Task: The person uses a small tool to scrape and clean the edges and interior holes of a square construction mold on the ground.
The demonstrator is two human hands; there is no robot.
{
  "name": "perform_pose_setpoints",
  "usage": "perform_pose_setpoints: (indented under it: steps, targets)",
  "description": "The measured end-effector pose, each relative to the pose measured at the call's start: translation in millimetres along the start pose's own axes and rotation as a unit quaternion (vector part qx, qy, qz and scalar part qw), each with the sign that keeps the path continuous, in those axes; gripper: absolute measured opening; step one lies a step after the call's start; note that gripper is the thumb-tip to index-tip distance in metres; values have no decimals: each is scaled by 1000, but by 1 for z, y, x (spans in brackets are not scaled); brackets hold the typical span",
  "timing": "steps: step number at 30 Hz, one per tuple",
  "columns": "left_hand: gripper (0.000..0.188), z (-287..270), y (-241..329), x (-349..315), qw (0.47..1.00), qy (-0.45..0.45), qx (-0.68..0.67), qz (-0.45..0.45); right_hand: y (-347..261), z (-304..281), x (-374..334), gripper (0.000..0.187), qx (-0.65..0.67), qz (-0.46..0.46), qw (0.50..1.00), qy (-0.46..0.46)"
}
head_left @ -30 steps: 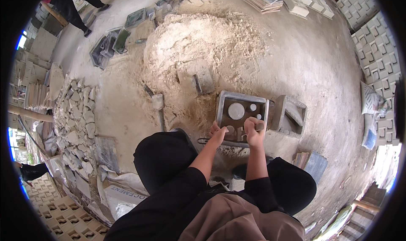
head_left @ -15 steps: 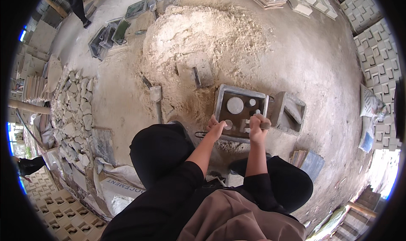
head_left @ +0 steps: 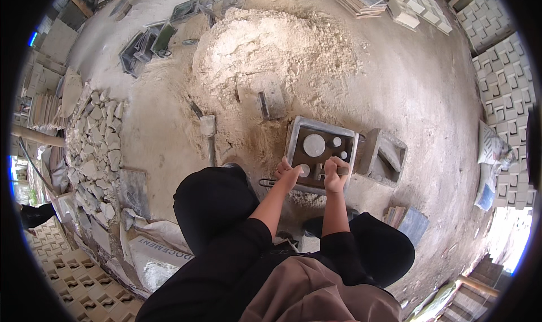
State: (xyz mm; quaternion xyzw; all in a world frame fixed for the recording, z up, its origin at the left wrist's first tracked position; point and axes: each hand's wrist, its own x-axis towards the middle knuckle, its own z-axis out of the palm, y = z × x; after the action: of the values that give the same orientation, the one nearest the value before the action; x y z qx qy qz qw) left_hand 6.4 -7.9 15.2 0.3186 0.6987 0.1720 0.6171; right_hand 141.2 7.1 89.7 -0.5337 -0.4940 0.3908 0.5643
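Note:
A square metal mould frame (head_left: 294, 136) sits on the ground before me, with a dark inner surface. Inside it stand a large pale round plug (head_left: 314, 145), a smaller one (head_left: 337, 142) and a still smaller one (head_left: 343, 155). My left hand (head_left: 287, 171) reaches over the near left part of the frame, its fingers closed on a round pale plug (head_left: 305, 170). My right hand (head_left: 334, 177) is closed round a short hammer-like tool (head_left: 343, 170), whose light block-like end is left of the fist, close to that plug. The fist hides the tool's middle.
A box mould (head_left: 385, 154) stands right of the frame. Beyond lies a heap of pale powder (head_left: 271, 45) with a trowel-like tool (head_left: 208, 126) near its edge. Rubble (head_left: 96, 147) and a cement sack (head_left: 158, 251) are at left. More metal moulds (head_left: 147, 44) lie far left.
My right hand has moved left with the hammer-like tool, nearer the plug in my left hand. My left hand stays about in place. A person at the far left has mostly left the view.

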Motion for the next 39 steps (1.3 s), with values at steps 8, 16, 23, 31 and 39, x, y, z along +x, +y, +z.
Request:
perform_pose_setpoints:
  steps: [8, 16, 23, 31, 39]
  targets:
    - [92, 2, -9, 4, 1000, 3, -22, 20, 18, 8, 31, 23, 74, 37, 995, 49]
    - [91, -7, -20, 7, 1000, 16, -26, -1, -32, 10, 47, 27, 125, 36, 988, 81]
    - [92, -2, -8, 11, 999, 23, 3, -28, -14, -2, 49, 23, 157, 44, 984, 65]
    - [92, 2, 3, 8, 1000, 11, 1, -8, 25, -7, 59, 27, 96, -25, 995, 20]
    - [94, 3, -7, 6, 1000, -1, -16, -4, 21, -11, 67, 23, -76, -109, 990, 44]
